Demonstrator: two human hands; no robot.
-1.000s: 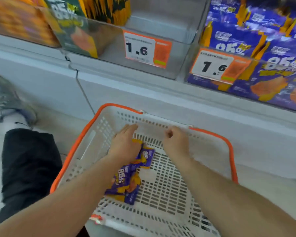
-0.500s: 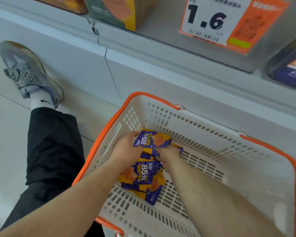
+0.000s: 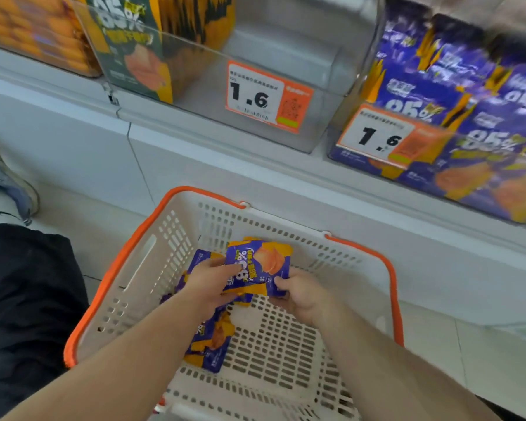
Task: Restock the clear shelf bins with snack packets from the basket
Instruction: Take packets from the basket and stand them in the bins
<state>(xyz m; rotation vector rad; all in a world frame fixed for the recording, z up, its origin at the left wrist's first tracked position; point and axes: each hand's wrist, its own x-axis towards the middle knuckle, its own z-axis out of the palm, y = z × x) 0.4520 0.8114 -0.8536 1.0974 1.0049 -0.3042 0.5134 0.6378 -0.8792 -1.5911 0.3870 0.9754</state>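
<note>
Readable text: price tags and packet print.
Both orange-and-white price tags read "1.6": middle bin tag [image 3: 268,97], right bin tag [image 3: 383,135]. Purple packets in right bin [image 3: 486,138] read "95%". Smaller print too blurred.

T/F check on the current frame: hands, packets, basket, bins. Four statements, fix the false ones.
1. Both hands hold purple packets over the basket. True: left hand and right hand each have a grip on them.
2. The basket rim is green. False: orange.
3. The bin behind the middle price tag is full. False: mostly empty.
4. The right bin holds purple packets. True.
</note>
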